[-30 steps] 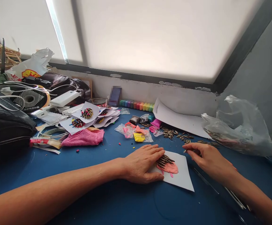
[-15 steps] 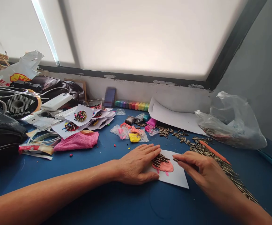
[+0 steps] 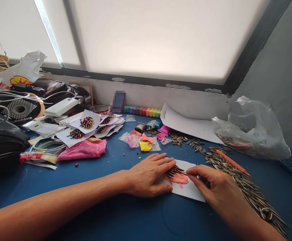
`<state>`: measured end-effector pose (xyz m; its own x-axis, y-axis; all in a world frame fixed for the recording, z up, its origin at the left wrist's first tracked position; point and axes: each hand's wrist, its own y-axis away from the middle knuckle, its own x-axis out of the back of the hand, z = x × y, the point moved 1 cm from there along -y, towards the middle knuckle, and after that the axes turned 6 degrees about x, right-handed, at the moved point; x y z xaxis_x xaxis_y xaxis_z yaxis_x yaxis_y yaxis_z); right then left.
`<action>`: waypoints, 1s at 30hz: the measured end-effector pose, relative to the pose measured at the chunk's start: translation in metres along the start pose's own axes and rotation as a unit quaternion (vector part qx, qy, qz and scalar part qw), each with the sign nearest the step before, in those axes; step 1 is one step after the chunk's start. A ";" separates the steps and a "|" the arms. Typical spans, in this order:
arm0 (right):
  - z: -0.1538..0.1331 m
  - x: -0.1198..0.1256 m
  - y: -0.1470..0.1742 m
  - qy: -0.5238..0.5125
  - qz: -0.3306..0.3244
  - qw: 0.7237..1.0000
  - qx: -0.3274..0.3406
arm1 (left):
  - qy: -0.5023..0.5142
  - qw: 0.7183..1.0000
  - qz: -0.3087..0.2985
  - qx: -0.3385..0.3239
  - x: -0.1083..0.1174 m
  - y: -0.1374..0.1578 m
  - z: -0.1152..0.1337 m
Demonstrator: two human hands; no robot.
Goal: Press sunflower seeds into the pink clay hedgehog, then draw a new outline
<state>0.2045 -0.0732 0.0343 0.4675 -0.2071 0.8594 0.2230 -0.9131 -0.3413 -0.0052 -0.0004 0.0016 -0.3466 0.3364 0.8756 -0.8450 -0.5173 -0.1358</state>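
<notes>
My left hand point(image 3: 151, 175) lies flat with fingers stretched over the left part of a white paper sheet point(image 3: 194, 192). On the sheet is a flattened patch of salmon-pink clay point(image 3: 179, 178), with two small pink pieces below it. Rows of striped sunflower seeds point(image 3: 173, 171) stick in the clay's upper left, partly covered by my left fingers. My right hand point(image 3: 216, 184) pinches a single sunflower seed point(image 3: 185, 173) between thumb and forefinger, its tip at the clay's upper right edge.
Loose sunflower seeds point(image 3: 248, 182) spread along the right, with an orange stick-like tool point(image 3: 233, 163) on them. Clay packets point(image 3: 145, 146) lie behind the sheet. Finished seed pictures point(image 3: 86, 122) and a pink cloth point(image 3: 82, 150) are at left; a plastic bag point(image 3: 256, 134) sits back right.
My right hand has brought the pinched seed left, from over the bare paper to the clay's edge. My left hand stays flat on the sheet. The view has shifted slightly.
</notes>
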 end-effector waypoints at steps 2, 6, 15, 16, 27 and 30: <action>-0.001 -0.003 0.000 0.008 0.002 1.000 0.015 | -0.002 1.000 0.003 -0.002 -0.001 0.000 -0.001; -0.002 -0.009 0.001 0.044 0.007 0.998 0.049 | -0.001 1.000 0.014 -0.010 -0.002 0.000 -0.002; 0.001 -0.018 -0.002 0.109 -0.003 0.988 0.107 | -0.007 1.000 0.018 -0.013 -0.002 0.000 -0.001; 0.001 -0.019 -0.002 0.121 -0.004 0.986 0.114 | -0.008 1.000 0.018 -0.013 -0.002 0.000 -0.001; 0.000 -0.021 -0.001 0.201 0.012 0.969 0.141 | -0.014 1.000 0.016 -0.014 -0.002 -0.001 -0.001; -0.002 -0.021 -0.002 0.187 0.015 0.971 0.149 | -0.012 1.000 0.018 -0.017 -0.002 -0.001 -0.001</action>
<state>0.1922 -0.0682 0.0178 0.1470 -0.3953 0.9067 0.4774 -0.7745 -0.4151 -0.0045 0.0003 -0.0008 -0.3679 0.2983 0.8808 -0.8453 -0.5020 -0.1830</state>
